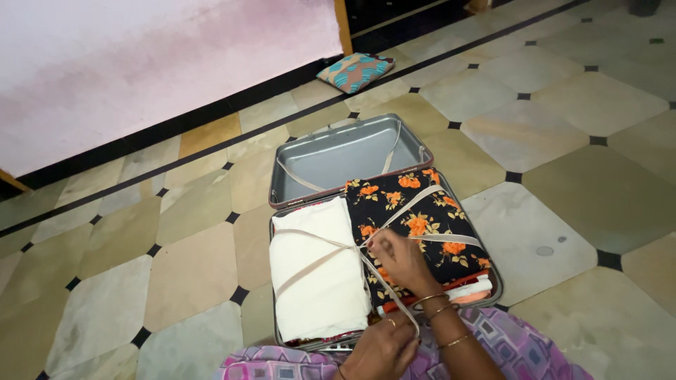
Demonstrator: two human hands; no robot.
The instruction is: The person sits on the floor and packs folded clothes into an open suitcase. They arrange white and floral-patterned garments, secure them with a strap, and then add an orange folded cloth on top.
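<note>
Nearest, the left hand [380,348] pinches a beige strap [391,299] end at the suitcase [278,193] near edge; right hand [400,259] grips the crossing at the centre, straps running diagonally toward all 4 corners over white cloth [317,274] and floral fabric [422,211].

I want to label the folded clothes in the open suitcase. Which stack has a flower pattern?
The black stack with orange flowers, on the right; the stack beside it is plain white.
</note>
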